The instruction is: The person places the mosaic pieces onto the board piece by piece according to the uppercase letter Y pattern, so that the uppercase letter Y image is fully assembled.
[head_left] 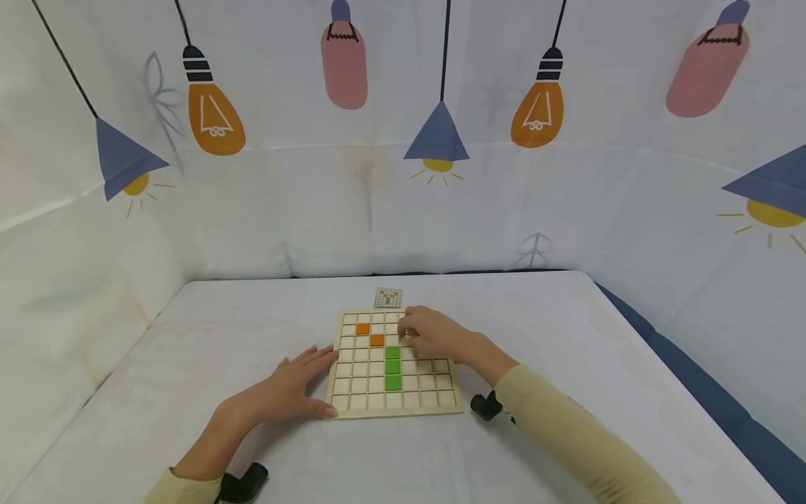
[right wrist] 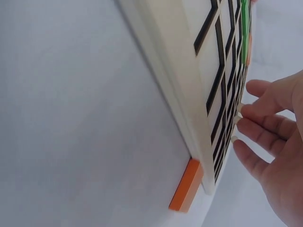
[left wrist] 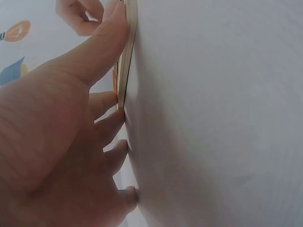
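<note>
A wooden grid board [head_left: 397,413] lies on the white table. Two orange tiles [head_left: 362,328] sit diagonally in its upper left cells, and a column of green tiles [head_left: 393,367] fills its middle. My left hand [head_left: 283,388] rests along the board's left edge, fingers spread, thumb at the near left corner. Over the upper right cells, my right hand [head_left: 434,334] bends its fingers down to the surface. In the right wrist view its fingertips [right wrist: 238,121] are at the grid; whether they pinch a tile is hidden.
An orange block [right wrist: 187,184] lies against the board's right edge, mostly covered by the right arm in the head view. A small pattern card [head_left: 387,297] lies just beyond the board. Behind the table [head_left: 252,308] hangs a white cloth [head_left: 302,210] printed with lamps.
</note>
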Motion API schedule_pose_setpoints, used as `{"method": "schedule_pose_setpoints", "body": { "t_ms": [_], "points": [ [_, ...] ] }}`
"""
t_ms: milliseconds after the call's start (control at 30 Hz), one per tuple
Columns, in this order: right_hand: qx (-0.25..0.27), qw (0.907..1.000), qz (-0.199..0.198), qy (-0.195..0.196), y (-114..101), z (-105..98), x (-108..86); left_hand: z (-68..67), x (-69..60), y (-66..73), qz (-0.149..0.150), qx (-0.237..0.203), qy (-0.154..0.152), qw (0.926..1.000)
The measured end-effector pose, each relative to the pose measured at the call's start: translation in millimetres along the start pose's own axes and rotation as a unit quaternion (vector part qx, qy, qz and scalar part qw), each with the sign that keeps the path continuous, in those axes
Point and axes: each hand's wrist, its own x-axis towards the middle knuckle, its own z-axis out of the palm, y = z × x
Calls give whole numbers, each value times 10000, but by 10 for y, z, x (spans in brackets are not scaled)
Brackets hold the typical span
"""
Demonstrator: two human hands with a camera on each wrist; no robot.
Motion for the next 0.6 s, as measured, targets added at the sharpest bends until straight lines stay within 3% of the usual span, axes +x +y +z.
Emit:
{"method": "schedule_pose_setpoints", "body": {
  "t_ms": [233, 600],
  "points": [
    [-35, 9997, 243, 35, 108, -46, -89, -4, -14, -1, 142, 89, 60, 9998],
    [63, 9983, 582, -2, 252, -133, -278, 0, -7, -26, 133, 50, 48, 9999]
  ]
}}
